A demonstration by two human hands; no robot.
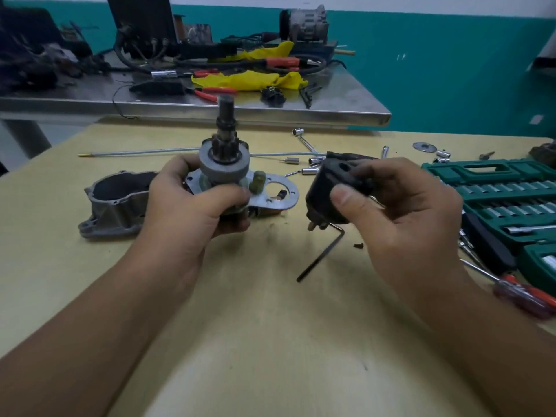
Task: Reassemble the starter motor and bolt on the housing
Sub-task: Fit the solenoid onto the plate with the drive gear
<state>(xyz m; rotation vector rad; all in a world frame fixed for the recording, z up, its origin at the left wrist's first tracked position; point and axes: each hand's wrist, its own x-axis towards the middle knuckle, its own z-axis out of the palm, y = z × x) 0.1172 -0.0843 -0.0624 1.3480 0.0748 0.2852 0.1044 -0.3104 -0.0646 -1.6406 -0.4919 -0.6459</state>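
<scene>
A: What is this person wearing on the arms?

B: Nothing that shows. Both forearms are bare from the lower edge of the picture up to the wrists, with no sleeve or cuff in sight.

A: Gloves, a watch, rings?

B: The left hand (pixel 192 203) and the right hand (pixel 400 212) are bare, with short, plain fingernails. The thumbnail on the right hand shows clearest.

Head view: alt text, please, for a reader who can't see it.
Left hand holds the starter drive assembly upright, shaft up; right hand grips a black solenoid. The grey housing lies on the table at left, a green socket set at right.
</scene>
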